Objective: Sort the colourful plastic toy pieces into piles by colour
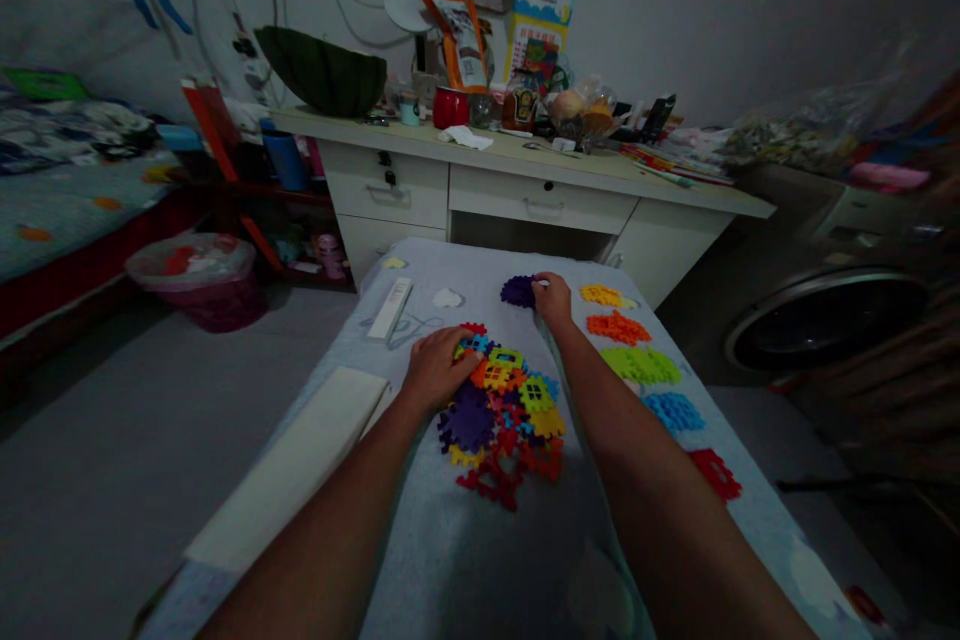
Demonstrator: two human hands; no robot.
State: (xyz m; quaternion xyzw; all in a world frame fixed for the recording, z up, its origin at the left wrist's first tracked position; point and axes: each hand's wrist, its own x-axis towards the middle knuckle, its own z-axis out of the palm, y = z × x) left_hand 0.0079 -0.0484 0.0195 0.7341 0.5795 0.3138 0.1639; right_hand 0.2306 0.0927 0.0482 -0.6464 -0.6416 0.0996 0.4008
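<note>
A heap of mixed-colour plastic interlocking tiles (pixel 506 410) lies in the middle of a cloth-covered table (pixel 450 540). My left hand (pixel 437 367) rests on the heap's left edge, fingers curled over the tiles. My right hand (pixel 553 298) reaches farther out and touches a purple pile (pixel 517 291), fingers pinched at its edge. To the right runs a row of sorted piles: yellow (pixel 604 296), orange (pixel 617 328), green (pixel 640 364), blue (pixel 673 411) and red (pixel 715 473).
A white box (pixel 391 307) and a small white piece (pixel 447 298) lie at the table's far left; a long pale board (pixel 296 465) sits along the left edge. Beyond stands a cluttered white desk (pixel 525 182). A pink bin (pixel 196 278) is on the floor at left, a washing machine (pixel 829 315) at right.
</note>
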